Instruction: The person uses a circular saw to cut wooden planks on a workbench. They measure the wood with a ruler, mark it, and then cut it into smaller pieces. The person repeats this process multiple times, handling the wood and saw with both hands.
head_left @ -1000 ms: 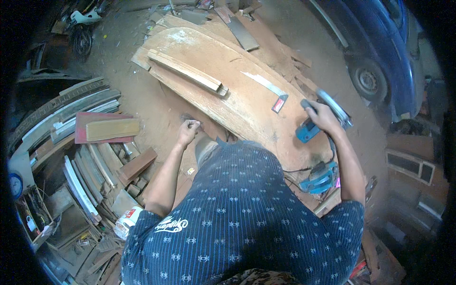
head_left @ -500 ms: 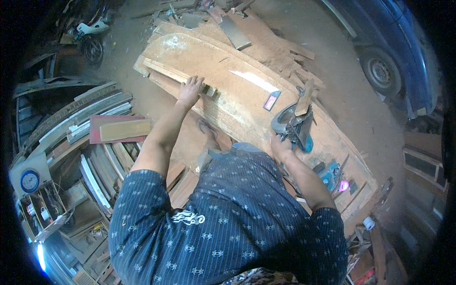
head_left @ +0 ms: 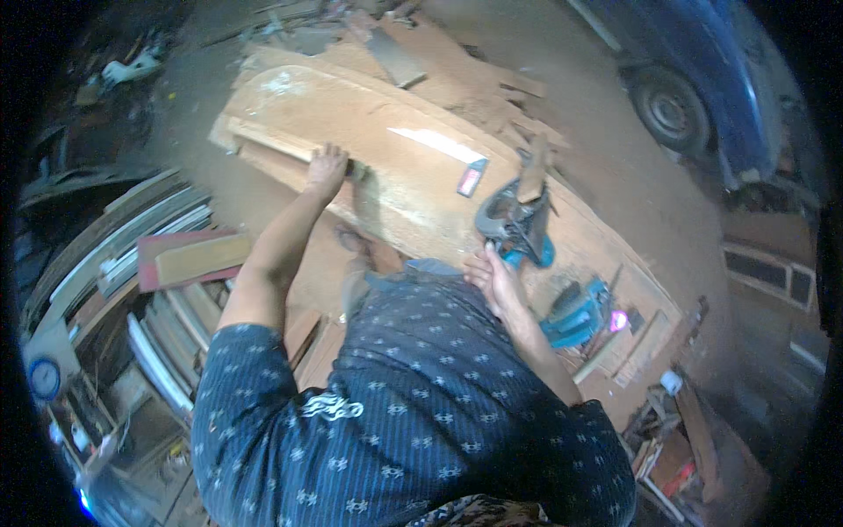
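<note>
Taking the view as a clock, a wide wooden board (head_left: 351, 97) is spreading from ten to four o'clock, its pale surface looking dusty and its far end curving. Toward ten o'clock, the left hand (head_left: 327, 169) is lying over long, straight wooden strips (head_left: 272, 140) on the board, its fingers half bending; whether it is gripping them firmly, I cannot tell. Near three o'clock, the right hand (head_left: 493, 279) is curling loosely, partly open, with no visible grip, just beside a saw (head_left: 509, 220). The saw, of grey metal and blue casing, is resting at two o'clock, and a short, rough wood piece (head_left: 533, 176) is lying across it. At twelve, a square (head_left: 448, 147) is showing its thin, shiny blade. Before four, a blue tool (head_left: 575, 318) is sitting near a rounded pink object (head_left: 619, 321).
</note>
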Motion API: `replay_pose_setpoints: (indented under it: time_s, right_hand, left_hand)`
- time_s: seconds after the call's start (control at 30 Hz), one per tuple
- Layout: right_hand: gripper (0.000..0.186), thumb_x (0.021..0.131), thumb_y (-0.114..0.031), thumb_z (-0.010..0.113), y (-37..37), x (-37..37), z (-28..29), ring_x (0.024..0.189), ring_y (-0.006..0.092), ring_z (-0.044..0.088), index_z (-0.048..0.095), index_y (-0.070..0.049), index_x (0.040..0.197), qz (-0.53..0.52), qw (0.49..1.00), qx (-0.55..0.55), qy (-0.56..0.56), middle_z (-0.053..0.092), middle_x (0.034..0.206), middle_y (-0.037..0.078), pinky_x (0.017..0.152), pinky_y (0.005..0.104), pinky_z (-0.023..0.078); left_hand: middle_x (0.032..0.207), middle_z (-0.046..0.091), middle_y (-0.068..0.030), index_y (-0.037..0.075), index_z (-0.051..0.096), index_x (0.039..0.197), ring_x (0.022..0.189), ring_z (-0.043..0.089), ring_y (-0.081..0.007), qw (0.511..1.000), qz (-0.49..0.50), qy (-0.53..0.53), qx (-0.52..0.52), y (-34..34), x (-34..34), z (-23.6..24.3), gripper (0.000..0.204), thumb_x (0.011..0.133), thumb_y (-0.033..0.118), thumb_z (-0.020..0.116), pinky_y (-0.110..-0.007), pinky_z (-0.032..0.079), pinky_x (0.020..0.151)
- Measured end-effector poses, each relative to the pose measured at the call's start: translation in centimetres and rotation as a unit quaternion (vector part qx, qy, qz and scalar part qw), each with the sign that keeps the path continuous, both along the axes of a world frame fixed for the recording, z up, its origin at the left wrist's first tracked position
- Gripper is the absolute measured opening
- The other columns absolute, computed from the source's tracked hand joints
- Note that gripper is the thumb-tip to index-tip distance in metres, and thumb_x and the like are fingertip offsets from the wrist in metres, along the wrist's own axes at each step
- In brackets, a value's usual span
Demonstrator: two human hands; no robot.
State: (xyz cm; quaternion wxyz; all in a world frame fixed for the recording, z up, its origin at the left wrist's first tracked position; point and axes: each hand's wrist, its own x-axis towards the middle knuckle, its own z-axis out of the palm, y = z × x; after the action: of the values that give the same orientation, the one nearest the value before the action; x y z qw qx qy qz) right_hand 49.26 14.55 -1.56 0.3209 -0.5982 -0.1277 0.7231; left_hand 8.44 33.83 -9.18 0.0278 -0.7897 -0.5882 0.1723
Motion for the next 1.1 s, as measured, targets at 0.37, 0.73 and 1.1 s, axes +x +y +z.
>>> replay_pose_setpoints:
  time_s: [0.37,0.73,1.1]
  right_hand:
    - [0.035,0.103,-0.040,0.061,1.8,0.6,-3.0,0.059,0.0187,0.058,0.061,-0.005,0.099,-0.156,0.987,-0.024,-0.027,0.065,0.074,0.008,0.056,0.0343,0.048]
    - [0.046,0.088,-0.035,0.077,0.1,-0.8,1.9,0.068,0.0289,0.070,0.066,0.007,0.104,0.190,0.751,0.156,-0.613,0.071,0.079,0.017,0.069,0.0428,0.059]
    - [0.028,0.089,-0.012,0.073,-1.1,-1.7,-0.3,0.078,0.0229,0.067,0.059,0.003,0.109,0.117,0.708,0.210,-0.664,0.068,0.093,0.017,0.075,0.0360,0.056]
  left_hand:
    - [0.113,0.072,-0.0181,0.000,0.070,0.125,0.105,0.066,-0.0273,0.557,0.315,-0.564,-0.522,-5.6,28.7,3.5,0.090,0.087,0.080,0.055,-0.043,0.054,0.083]
    - [0.120,0.071,-0.0188,-0.005,0.069,0.126,0.110,0.067,-0.0328,0.528,0.303,-0.591,-0.529,-8.9,32.8,-2.0,0.093,0.076,0.074,0.070,-0.045,0.050,0.096]
    - [0.113,0.073,-0.0208,-0.008,0.073,0.114,0.103,0.070,-0.0296,0.582,0.287,-0.589,-0.483,-9.3,31.0,3.0,0.090,0.072,0.072,0.072,-0.039,0.054,0.089]
